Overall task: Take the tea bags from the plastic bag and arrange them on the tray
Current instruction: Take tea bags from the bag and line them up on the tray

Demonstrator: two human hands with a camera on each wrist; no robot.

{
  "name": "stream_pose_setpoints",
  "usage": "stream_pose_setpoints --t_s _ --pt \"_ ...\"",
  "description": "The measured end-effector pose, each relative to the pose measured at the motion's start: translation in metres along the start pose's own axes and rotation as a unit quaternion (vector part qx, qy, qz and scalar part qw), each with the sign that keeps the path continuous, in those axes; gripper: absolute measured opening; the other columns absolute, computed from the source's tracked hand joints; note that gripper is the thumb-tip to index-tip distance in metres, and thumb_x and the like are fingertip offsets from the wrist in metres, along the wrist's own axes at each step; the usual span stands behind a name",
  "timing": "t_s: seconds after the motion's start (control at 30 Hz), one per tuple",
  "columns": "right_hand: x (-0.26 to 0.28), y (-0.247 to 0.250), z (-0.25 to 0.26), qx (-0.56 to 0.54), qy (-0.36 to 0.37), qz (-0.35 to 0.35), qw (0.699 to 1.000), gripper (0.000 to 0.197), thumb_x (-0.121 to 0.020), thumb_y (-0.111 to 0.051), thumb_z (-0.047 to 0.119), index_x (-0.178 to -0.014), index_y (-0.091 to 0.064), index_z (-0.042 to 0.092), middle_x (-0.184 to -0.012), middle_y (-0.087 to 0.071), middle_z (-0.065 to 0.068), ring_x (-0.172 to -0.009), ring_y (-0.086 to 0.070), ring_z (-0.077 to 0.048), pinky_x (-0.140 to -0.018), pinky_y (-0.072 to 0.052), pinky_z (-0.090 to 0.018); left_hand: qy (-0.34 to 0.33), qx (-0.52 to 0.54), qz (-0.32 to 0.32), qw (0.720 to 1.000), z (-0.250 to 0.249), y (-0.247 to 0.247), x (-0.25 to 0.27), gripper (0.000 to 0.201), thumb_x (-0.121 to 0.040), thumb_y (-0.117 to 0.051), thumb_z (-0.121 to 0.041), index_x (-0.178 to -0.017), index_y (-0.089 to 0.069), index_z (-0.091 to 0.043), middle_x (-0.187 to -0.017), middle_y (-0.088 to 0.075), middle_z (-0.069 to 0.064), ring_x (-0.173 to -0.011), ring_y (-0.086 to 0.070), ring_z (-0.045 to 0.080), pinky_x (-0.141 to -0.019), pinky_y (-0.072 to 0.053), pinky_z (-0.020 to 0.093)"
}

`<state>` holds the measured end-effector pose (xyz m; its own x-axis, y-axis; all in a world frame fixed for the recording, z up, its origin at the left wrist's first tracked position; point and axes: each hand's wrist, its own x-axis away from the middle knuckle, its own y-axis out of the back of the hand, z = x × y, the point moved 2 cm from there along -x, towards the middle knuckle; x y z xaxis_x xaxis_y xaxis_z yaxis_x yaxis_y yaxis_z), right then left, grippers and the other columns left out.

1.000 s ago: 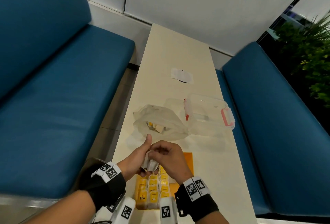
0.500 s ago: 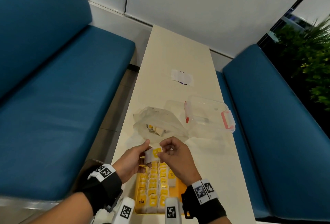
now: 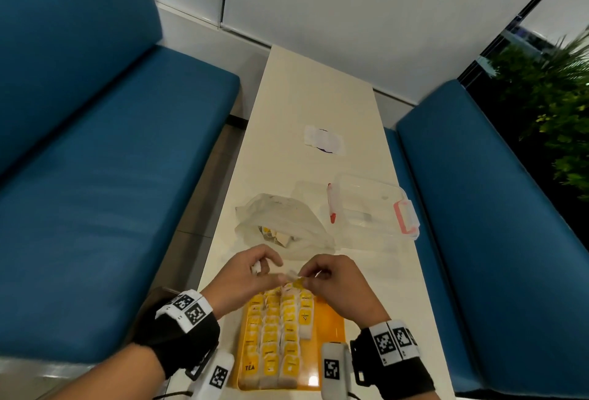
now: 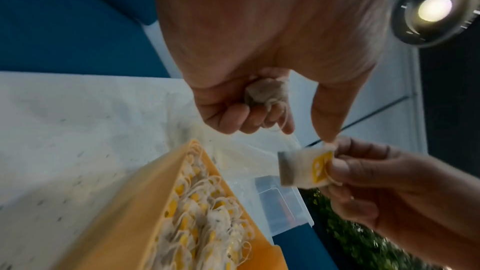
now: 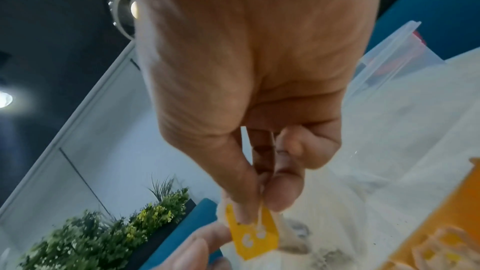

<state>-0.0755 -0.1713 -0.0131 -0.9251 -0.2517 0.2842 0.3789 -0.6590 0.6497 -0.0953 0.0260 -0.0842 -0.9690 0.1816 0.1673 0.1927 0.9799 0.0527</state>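
A tea bag (image 4: 302,168), now drawn clear of the left hand (image 3: 245,275), is pinched in the right hand's (image 3: 331,285) fingers (image 5: 281,192) above the tray (image 3: 328,329), another (image 4: 265,93) clutched left, ready for placing.

"TEA" is printed on a tea bag tag (image 3: 250,367) in the tray (image 3: 331,329).
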Motion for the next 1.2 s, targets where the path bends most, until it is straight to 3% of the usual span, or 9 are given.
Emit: stream_pose_setpoints --t_s 0.07,0.13,0.2,0.33,0.5,0.63,0.77,1.0,1.2 --pt "-0.001 -0.001 0.000 -0.060 0.002 0.011 0.998 0.017 -0.079 -0.076 0.005 -0.078 -0.076 0.021 -0.073 -0.072 0.003 -0.064 -0.060 -0.009 -0.064 -0.051 -0.025 -0.026 -0.069 0.033 0.997 -0.004 -0.007 -0.001 0.030 -0.078 -0.086 -0.031 -0.104 -0.072 -0.038 -0.072 -0.056 -0.017 -0.067 -0.054 -0.002 -0.065 -0.039 0.011" --pt "-0.002 -0.002 0.001 -0.095 0.013 0.013 0.995 0.014 -0.079 -0.076 0.003 -0.082 -0.077 0.016 -0.078 -0.074 -0.005 -0.067 -0.062 -0.015 -0.068 -0.053 -0.031 -0.039 -0.102 0.033 0.993 -0.007 -0.012 -0.003 0.022 -0.077 -0.086 -0.033 -0.093 -0.075 -0.043 -0.076 -0.062 -0.024 -0.075 -0.058 -0.002 -0.070 -0.042 0.013" --pt "-0.003 -0.002 0.000 -0.125 0.012 -0.012 0.992 0.012 -0.080 -0.075 0.001 -0.086 -0.076 0.012 -0.076 -0.072 -0.006 -0.065 -0.062 -0.013 -0.064 -0.052 -0.026 -0.041 -0.094 0.018 0.995 -0.007 -0.015 -0.005 0.010 -0.078 -0.085 -0.032 -0.079 -0.079 -0.039 -0.076 -0.063 -0.025 -0.077 -0.057 0.001 -0.071 -0.043 0.018" --pt "0.000 -0.009 -0.011 -0.201 -0.051 -0.046 0.977 0.008 -0.082 -0.074 0.002 -0.088 -0.073 0.007 -0.065 -0.065 -0.003 -0.059 -0.060 -0.014 -0.054 -0.044 -0.024 -0.044 -0.100 -0.016 0.994 -0.001 -0.015 -0.006 0.009 -0.077 -0.084 -0.034 -0.078 -0.076 -0.030 -0.071 -0.060 -0.005 -0.068 -0.052 0.005 -0.067 -0.042 0.024" --pt "0.002 -0.012 -0.014 -0.212 -0.036 -0.026 0.976 0.004 -0.083 -0.070 -0.006 -0.086 -0.069 -0.003 -0.059 -0.061 -0.005 -0.053 -0.056 -0.014 -0.051 -0.042 -0.018 -0.036 -0.070 0.037 0.996 0.001 -0.014 -0.006 0.030 -0.077 -0.086 -0.029 -0.102 -0.073 -0.038 -0.068 -0.054 -0.015 -0.064 -0.051 0.001 -0.065 -0.042 0.014" --pt "0.002 -0.005 -0.011 -0.189 -0.012 -0.042 0.981 0.005 -0.082 -0.072 -0.005 -0.085 -0.071 -0.002 -0.063 -0.065 -0.005 -0.055 -0.059 -0.012 -0.056 -0.046 -0.018 -0.042 -0.086 0.021 0.995 0.000 -0.012 -0.008 0.009 -0.076 -0.086 -0.033 -0.080 -0.078 -0.034 -0.076 -0.064 -0.015 -0.075 -0.058 0.004 -0.071 -0.044 0.021" --pt "0.006 -0.009 -0.013 -0.221 -0.022 -0.067 0.973 0.005 -0.083 -0.074 -0.002 -0.085 -0.071 0.002 -0.065 -0.064 -0.005 -0.057 -0.059 -0.014 -0.054 -0.046 -0.021 -0.038 -0.079 -0.002 0.996 0.000 -0.013 -0.007 0.014 -0.074 -0.087 -0.031 -0.077 -0.076 -0.023 -0.074 -0.067 -0.010 -0.070 -0.057 0.002 -0.065 -0.041 0.015" --pt "0.011 -0.018 -0.015 -0.256 -0.058 -0.086 0.961 0.007 -0.084 -0.074 0.004 -0.089 -0.072 0.008 -0.071 -0.066 -0.001 -0.060 -0.060 -0.014 -0.054 -0.044 -0.025 -0.028 -0.056 -0.011 0.998 0.002 -0.016 0.000 0.018 -0.076 -0.087 -0.031 -0.075 -0.072 -0.022 -0.074 -0.069 -0.006 -0.067 -0.056 0.003 -0.067 -0.044 0.023" --pt "0.018 -0.029 -0.020 -0.322 -0.079 -0.074 0.941 0.010 -0.088 -0.068 -0.001 -0.092 -0.065 -0.009 -0.065 -0.059 -0.013 -0.055 -0.052 -0.016 -0.047 -0.034 -0.024 -0.037 -0.043 -0.021 0.998 -0.001 -0.024 0.006 0.015 -0.078 -0.086 -0.028 -0.077 -0.073 -0.021 -0.070 -0.066 -0.014 -0.061 -0.054 -0.003 -0.061 -0.041 0.012"
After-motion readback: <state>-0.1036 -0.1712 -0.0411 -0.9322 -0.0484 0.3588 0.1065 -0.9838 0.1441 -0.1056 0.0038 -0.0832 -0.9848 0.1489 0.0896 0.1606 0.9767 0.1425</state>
